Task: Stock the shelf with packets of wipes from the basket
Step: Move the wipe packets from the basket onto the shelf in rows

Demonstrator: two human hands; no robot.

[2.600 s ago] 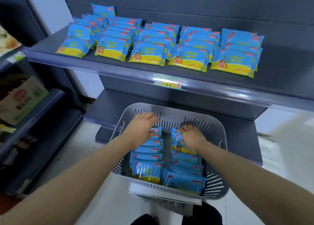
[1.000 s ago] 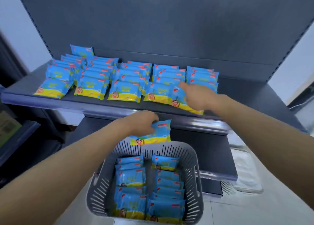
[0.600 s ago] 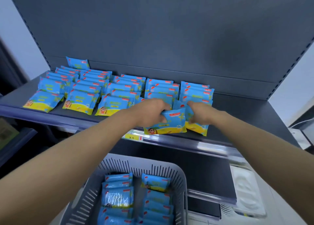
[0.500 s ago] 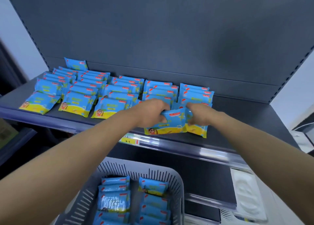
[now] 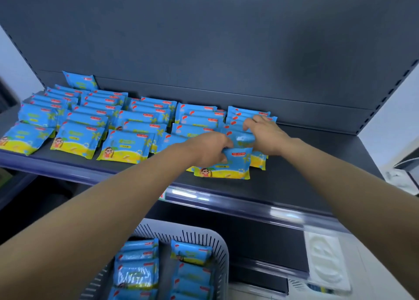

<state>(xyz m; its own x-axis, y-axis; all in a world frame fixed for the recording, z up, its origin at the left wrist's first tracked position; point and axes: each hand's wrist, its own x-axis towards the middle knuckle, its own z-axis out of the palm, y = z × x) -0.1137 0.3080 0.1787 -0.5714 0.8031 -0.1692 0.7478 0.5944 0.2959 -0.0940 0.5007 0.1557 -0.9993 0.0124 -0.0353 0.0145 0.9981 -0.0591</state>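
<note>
Rows of blue and yellow wipes packets [image 5: 127, 145] lie overlapped on the dark grey shelf [image 5: 294, 182]. My left hand [image 5: 208, 149] grips the top left edge of a wipes packet [image 5: 226, 166] resting at the shelf front, in the second row from the right. My right hand [image 5: 265, 134] presses on the packets of the rightmost row [image 5: 247, 115], fingers closed over one packet's top. Below, the grey slotted basket [image 5: 217, 245] holds two stacks of wipes packets [image 5: 136, 270].
The shelf's right part beside the last row is bare. A price label strip [image 5: 204, 199] runs along the shelf's front edge. A lower shelf [image 5: 260, 250] sits behind the basket. A white moulded tray [image 5: 326, 263] lies at the lower right.
Both hands took packets out of the basket and carried them up to the shelf. In the last half second the left hand's packet came down at the shelf front and the right hand moved back.
</note>
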